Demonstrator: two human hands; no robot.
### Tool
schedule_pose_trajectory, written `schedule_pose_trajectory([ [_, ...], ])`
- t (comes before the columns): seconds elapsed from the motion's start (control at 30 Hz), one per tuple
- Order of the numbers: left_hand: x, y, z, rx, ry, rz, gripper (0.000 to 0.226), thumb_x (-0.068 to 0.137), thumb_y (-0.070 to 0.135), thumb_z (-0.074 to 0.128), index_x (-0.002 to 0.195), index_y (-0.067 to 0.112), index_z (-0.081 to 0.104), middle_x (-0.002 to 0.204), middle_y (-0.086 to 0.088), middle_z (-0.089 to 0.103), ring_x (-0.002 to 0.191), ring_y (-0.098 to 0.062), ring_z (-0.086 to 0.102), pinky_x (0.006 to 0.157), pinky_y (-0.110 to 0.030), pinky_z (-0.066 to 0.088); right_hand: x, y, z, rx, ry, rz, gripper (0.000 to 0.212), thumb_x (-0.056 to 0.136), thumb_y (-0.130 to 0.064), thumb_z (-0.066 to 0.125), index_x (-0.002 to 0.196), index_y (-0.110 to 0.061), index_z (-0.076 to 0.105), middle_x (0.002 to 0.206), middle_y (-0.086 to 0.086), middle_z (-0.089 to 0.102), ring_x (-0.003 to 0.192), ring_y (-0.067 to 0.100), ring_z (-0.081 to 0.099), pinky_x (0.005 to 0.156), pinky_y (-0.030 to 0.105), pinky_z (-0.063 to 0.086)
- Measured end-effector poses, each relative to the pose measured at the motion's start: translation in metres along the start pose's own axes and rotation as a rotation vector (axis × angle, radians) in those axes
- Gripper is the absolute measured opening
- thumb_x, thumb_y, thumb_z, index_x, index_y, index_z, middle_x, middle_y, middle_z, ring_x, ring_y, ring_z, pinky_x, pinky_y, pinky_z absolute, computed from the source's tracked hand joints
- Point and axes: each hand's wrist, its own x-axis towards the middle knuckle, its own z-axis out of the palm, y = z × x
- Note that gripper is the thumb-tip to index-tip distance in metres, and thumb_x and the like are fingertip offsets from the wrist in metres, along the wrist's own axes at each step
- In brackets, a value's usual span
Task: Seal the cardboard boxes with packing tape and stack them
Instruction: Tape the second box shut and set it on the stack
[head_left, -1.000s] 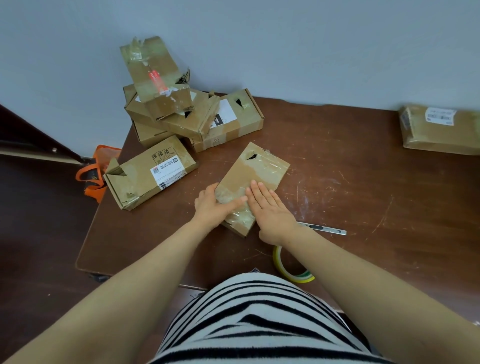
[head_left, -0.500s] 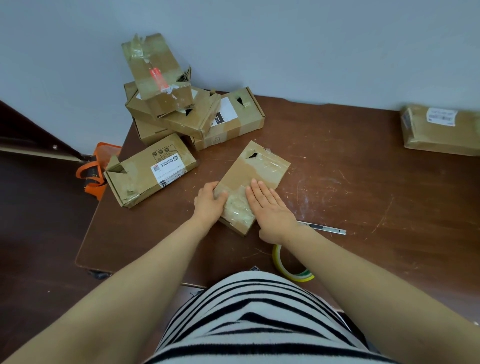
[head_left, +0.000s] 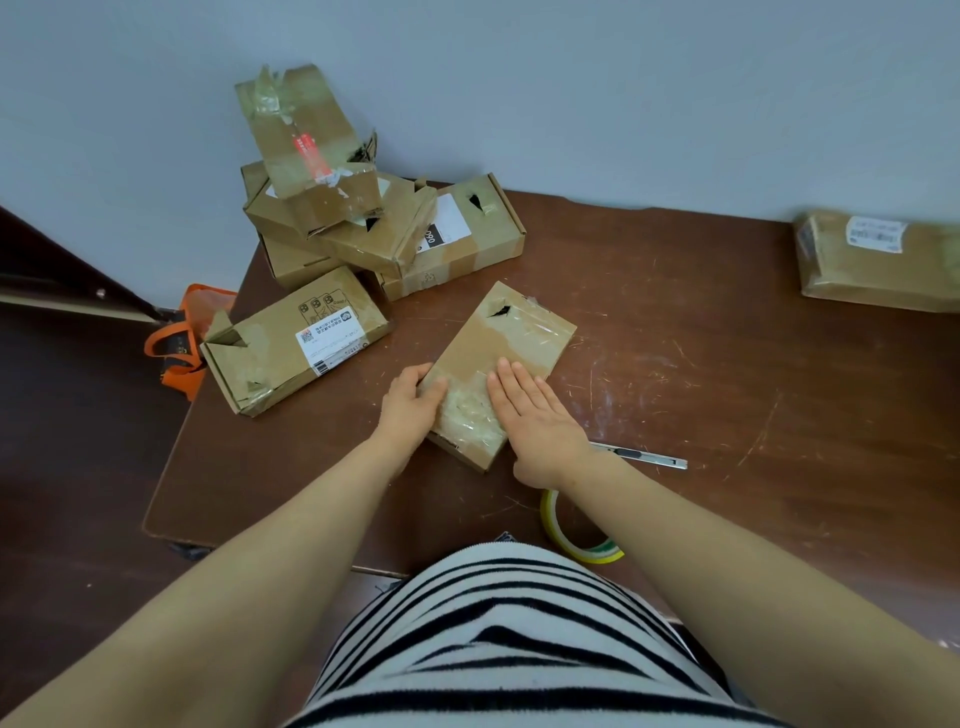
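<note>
We press tape onto the box (head_left: 511, 338): left grip (head_left: 410, 402) clasps its edge, right grip (head_left: 540, 421) lies flat, holding nothing. Next, we judge: carry it to the far-left corner stack (head_left: 332, 208).

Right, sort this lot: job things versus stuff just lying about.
Job: taped box, gripped by left hand, pressed by right hand; tape roll; knife; stacked boxes; labelled box; far-right box.
Lying about: orange bag beside the table.

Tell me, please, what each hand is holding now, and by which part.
The left hand grips the cardboard box by its near left edge, thumb on top. The right hand lies flat on the taped top, with no grip.
</note>
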Motion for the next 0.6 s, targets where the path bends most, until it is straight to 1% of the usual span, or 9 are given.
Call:
schedule_pose_trajectory([
  [0.07,-0.005,0.005,0.0,0.086,-0.014,0.027,0.082,0.063,0.064,0.072,0.13,0.023,0.047,0.128,0.001,0.051,0.124,-0.021,0.043,0.108,-0.044,0.036,0.0,0.0,0.0,0.003,0.003,0.0,0.096,0.083,-0.002,0.05,0.148,-0.011,-0.021,0.154,0.008,-0.031,0.142,0.021,-0.027,0.114,0.032,-0.017],
  [0.1,-0.006,0.006,0.001,0.138,0.005,0.053,0.087,0.062,0.059,0.078,0.132,0.02,0.046,0.128,0.0,0.05,0.125,-0.021,0.04,0.11,-0.044,0.033,0.001,0.0,0.0,0.004,0.006,0.0,0.096,0.084,-0.002,0.05,0.148,-0.011,-0.021,0.154,0.008,-0.031,0.142,0.021,-0.027,0.113,0.032,-0.017],
  [0.17,-0.007,0.006,0.003,0.173,0.039,0.066,0.081,0.066,0.046,0.082,0.132,0.018,0.044,0.128,-0.003,0.048,0.125,-0.024,0.038,0.11,-0.044,0.031,0.001,0.0,0.0,0.002,0.009,0.0,0.096,0.084,-0.003,0.05,0.148,-0.01,-0.021,0.154,0.008,-0.031,0.142,0.021,-0.027,0.112,0.032,-0.018],
  [0.27,-0.004,0.002,0.002,0.127,0.008,0.056,0.068,0.074,0.044,0.077,0.13,0.023,0.044,0.126,-0.003,0.048,0.123,-0.025,0.042,0.106,-0.045,0.037,0.001,0.001,0.001,0.002,0.007,-0.003,0.096,0.084,-0.004,0.051,0.148,-0.01,-0.021,0.154,0.008,-0.031,0.142,0.021,-0.027,0.113,0.032,-0.017],
  [0.33,-0.003,-0.001,-0.001,0.074,-0.007,0.046,0.065,0.076,0.055,0.066,0.131,0.026,0.046,0.127,-0.001,0.051,0.122,-0.025,0.046,0.104,-0.046,0.039,0.001,0.001,0.002,0.012,0.011,-0.003,0.097,0.084,-0.004,0.051,0.148,-0.011,-0.021,0.154,0.008,-0.031,0.142,0.021,-0.027,0.114,0.032,-0.017],
  [0.4,-0.003,0.0,-0.002,0.054,-0.013,0.02,0.076,0.07,0.071,0.055,0.132,0.027,0.047,0.129,0.0,0.053,0.124,-0.026,0.047,0.105,-0.047,0.039,0.001,0.0,0.001,0.042,0.024,-0.013,0.094,0.084,-0.003,0.049,0.15,-0.012,-0.018,0.155,0.006,-0.028,0.143,0.019,-0.025,0.114,0.031,-0.016],
  [0.47,-0.003,0.007,0.0,0.212,0.023,0.006,0.074,0.079,0.071,0.051,0.137,0.025,0.046,0.136,-0.003,0.05,0.13,-0.028,0.04,0.11,-0.047,0.03,0.001,0.002,-0.005,0.172,0.069,-0.015,0.086,0.084,0.0,0.045,0.153,-0.015,-0.004,0.159,0.002,-0.016,0.146,0.016,-0.015,0.115,0.029,-0.01],
  [0.53,-0.004,0.019,0.002,0.373,0.17,0.021,0.06,0.091,0.057,0.046,0.14,0.024,0.044,0.144,-0.005,0.042,0.136,-0.029,0.029,0.113,-0.045,0.02,0.002,0.011,-0.016,0.349,0.172,0.012,0.077,0.082,0.004,0.044,0.152,-0.015,0.017,0.16,0.0,0.008,0.147,0.016,0.004,0.117,0.029,0.004],
  [0.6,0.002,0.032,0.004,0.358,0.258,0.128,0.052,0.095,0.041,0.047,0.142,0.02,0.042,0.146,-0.007,0.04,0.138,-0.029,0.027,0.112,-0.042,0.018,0.008,0.024,-0.029,0.455,0.297,0.073,0.073,0.08,0.009,0.043,0.148,-0.012,0.029,0.156,0.002,0.024,0.143,0.018,0.017,0.116,0.029,0.016],
])
